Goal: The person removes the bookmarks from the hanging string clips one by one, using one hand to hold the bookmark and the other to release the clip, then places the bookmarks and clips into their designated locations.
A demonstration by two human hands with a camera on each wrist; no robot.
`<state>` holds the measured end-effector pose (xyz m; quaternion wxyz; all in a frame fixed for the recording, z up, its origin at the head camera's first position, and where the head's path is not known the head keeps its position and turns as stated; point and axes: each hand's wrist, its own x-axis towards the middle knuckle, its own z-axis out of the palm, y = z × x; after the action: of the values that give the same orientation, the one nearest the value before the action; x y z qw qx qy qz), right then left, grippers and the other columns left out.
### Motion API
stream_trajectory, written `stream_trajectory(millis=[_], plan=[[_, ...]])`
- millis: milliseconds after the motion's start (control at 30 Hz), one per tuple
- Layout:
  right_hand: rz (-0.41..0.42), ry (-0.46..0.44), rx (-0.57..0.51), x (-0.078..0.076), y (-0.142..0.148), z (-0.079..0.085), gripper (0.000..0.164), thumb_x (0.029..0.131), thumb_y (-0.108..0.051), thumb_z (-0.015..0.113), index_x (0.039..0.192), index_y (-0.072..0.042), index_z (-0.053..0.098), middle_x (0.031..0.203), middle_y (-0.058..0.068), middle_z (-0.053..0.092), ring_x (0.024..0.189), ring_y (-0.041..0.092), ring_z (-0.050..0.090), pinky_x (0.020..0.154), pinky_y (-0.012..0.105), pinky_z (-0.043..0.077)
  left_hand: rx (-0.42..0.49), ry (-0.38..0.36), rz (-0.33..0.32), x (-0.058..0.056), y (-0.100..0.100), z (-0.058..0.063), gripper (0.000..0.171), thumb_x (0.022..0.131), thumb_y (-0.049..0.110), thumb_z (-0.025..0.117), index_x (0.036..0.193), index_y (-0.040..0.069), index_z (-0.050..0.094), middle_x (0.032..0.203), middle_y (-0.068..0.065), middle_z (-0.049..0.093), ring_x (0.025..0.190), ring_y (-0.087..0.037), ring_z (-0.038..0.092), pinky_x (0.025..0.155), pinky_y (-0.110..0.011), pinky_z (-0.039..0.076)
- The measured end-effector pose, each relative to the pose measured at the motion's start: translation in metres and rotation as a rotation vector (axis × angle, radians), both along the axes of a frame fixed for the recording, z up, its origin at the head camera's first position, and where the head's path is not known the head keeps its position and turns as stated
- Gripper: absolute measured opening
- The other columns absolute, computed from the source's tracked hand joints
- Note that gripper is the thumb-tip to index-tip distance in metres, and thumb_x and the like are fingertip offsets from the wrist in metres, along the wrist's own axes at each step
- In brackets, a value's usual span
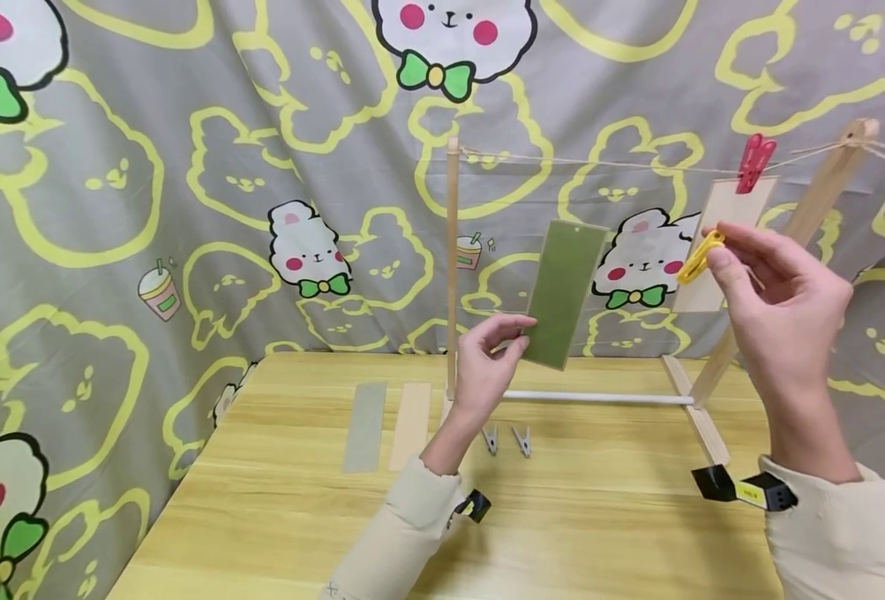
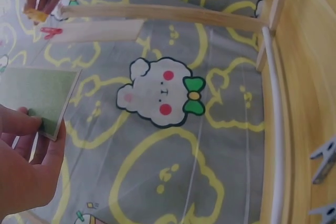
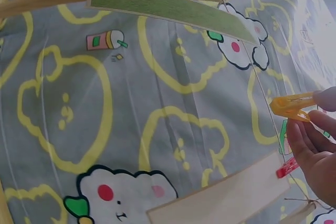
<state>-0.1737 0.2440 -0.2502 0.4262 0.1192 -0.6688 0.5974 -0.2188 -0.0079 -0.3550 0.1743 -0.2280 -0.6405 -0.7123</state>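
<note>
My left hand (image 1: pixel 485 367) pinches the lower left edge of a green rectangular card (image 1: pixel 566 292), which is held up below the string (image 1: pixel 592 162) and apart from it. Between the thumb and fingers of my right hand (image 1: pixel 783 304) is a yellow clothespin (image 1: pixel 701 257), also seen in the right wrist view (image 3: pixel 291 106). Behind that hand a cream card (image 1: pixel 735 208) hangs from the string by a red clothespin (image 1: pixel 755 164). The right hand covers part of this card in the head view.
A wooden frame with a left post (image 1: pixel 453 267), a right post (image 1: pixel 817 200) and a white bottom rod (image 1: pixel 600 398) stands on the wooden table (image 1: pixel 277 517). Two grey clothespins (image 1: pixel 522 442) lie before it. A grey card (image 1: pixel 365 427) and a peach card (image 1: pixel 411 425) lie left.
</note>
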Motion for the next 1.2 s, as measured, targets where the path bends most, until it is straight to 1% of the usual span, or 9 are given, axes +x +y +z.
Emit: stream_trajectory(millis=[100,200,333,433,600,700,833,1033,1200], plan=[[0.083,0.025,-0.092,0.001,-0.001,-0.011,0.030,0.089,0.007,0.073,0.117,0.014,0.070,0.111,0.011,0.075,0.096,0.016,0.070,0.086,0.015,0.053,-0.010,0.003,0.014,0.005,-0.008,-0.006,0.024,0.089,-0.016,0.065,0.106,-0.003,0.075,0.109,-0.014,0.075,0.096,-0.020,0.072,0.072,-0.020,0.057],[0.126,0.033,-0.150,0.002,-0.002,-0.022,0.031,0.088,0.008,0.074,0.117,0.015,0.069,0.110,0.012,0.075,0.096,0.017,0.070,0.086,0.015,0.054,-0.006,0.000,0.019,0.010,-0.016,-0.011,0.024,0.088,-0.017,0.065,0.105,-0.003,0.076,0.108,-0.014,0.075,0.095,-0.019,0.072,0.071,-0.019,0.056],[0.134,0.025,-0.174,0.003,-0.006,-0.036,0.031,0.087,0.009,0.074,0.118,0.015,0.069,0.110,0.012,0.075,0.096,0.017,0.070,0.085,0.015,0.055,-0.005,-0.016,0.015,0.016,-0.027,-0.017,0.023,0.089,-0.016,0.066,0.105,-0.004,0.075,0.108,-0.015,0.074,0.097,-0.018,0.071,0.075,-0.022,0.058],[0.158,0.032,-0.200,0.005,-0.011,-0.048,0.032,0.087,0.011,0.073,0.118,0.016,0.068,0.111,0.014,0.074,0.096,0.018,0.070,0.086,0.016,0.055,-0.027,-0.028,0.014,0.019,-0.037,-0.021,0.022,0.090,-0.015,0.066,0.106,-0.003,0.075,0.108,-0.015,0.074,0.099,-0.021,0.071,0.080,-0.026,0.060],[0.211,0.033,-0.263,0.007,-0.019,-0.065,0.033,0.086,0.014,0.072,0.118,0.019,0.066,0.112,0.017,0.074,0.098,0.021,0.069,0.088,0.018,0.055,-0.031,-0.037,0.052,0.026,-0.054,-0.030,0.023,0.089,-0.016,0.067,0.105,-0.003,0.075,0.107,-0.016,0.074,0.097,-0.019,0.072,0.080,-0.027,0.060],[0.208,0.014,-0.289,0.010,-0.021,-0.072,0.033,0.086,0.013,0.073,0.118,0.019,0.066,0.110,0.017,0.074,0.099,0.021,0.069,0.087,0.019,0.056,-0.023,-0.046,0.067,0.030,-0.062,-0.034,0.023,0.088,-0.016,0.068,0.105,-0.003,0.076,0.107,-0.016,0.074,0.094,-0.017,0.071,0.077,-0.024,0.060],[0.217,0.012,-0.309,0.012,-0.023,-0.080,0.034,0.086,0.014,0.072,0.119,0.020,0.065,0.111,0.018,0.074,0.100,0.022,0.069,0.085,0.019,0.056,-0.035,-0.067,0.060,0.034,-0.070,-0.039,0.023,0.089,-0.015,0.068,0.106,-0.002,0.076,0.108,-0.016,0.074,0.095,-0.017,0.071,0.076,-0.023,0.059],[0.264,0.024,-0.324,0.012,-0.027,-0.093,0.034,0.086,0.018,0.069,0.119,0.023,0.062,0.113,0.020,0.072,0.102,0.023,0.068,0.086,0.020,0.056,-0.053,-0.082,0.061,0.040,-0.080,-0.043,0.023,0.088,-0.017,0.067,0.105,-0.002,0.076,0.105,-0.017,0.074,0.094,-0.017,0.071,0.078,-0.027,0.061],[0.271,0.007,-0.321,0.010,-0.031,-0.100,0.033,0.086,0.019,0.069,0.119,0.023,0.062,0.113,0.021,0.072,0.100,0.023,0.068,0.087,0.021,0.056,-0.050,-0.079,0.047,0.041,-0.091,-0.047,0.022,0.088,-0.017,0.068,0.106,-0.005,0.074,0.107,-0.021,0.073,0.095,-0.016,0.070,0.080,-0.027,0.060]])
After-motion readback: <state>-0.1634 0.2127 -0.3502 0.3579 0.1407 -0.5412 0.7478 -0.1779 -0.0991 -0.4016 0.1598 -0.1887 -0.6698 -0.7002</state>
